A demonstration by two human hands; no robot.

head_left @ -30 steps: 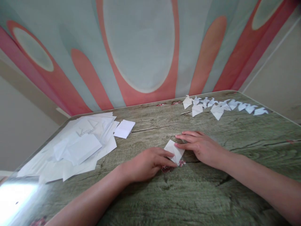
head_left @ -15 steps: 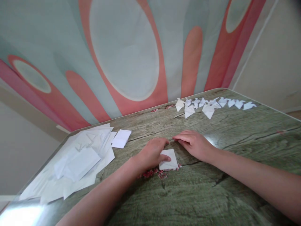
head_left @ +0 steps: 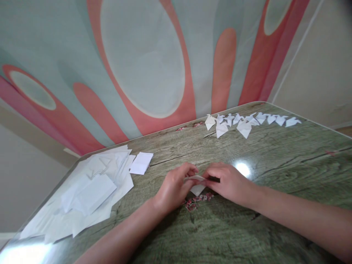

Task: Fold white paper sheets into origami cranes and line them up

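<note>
The woodgrain tabletop [head_left: 236, 234] gleams; left hand [head_left: 173, 186] and right hand [head_left: 232, 184] pinch their grip on pointed, folded white paper [head_left: 197, 190].

"What sort of place is this?"
"An indoor room, maybe a home; I can't be certain"
"What shows it?"
"A decorative grey-blue wall covering [head_left: 143, 62] with coral-red ovals, a plain beige wall [head_left: 324, 77] at the right, and a brownish-green wood-grain worktop [head_left: 247, 231] printed with small red blossoms [head_left: 192, 204]"
</note>
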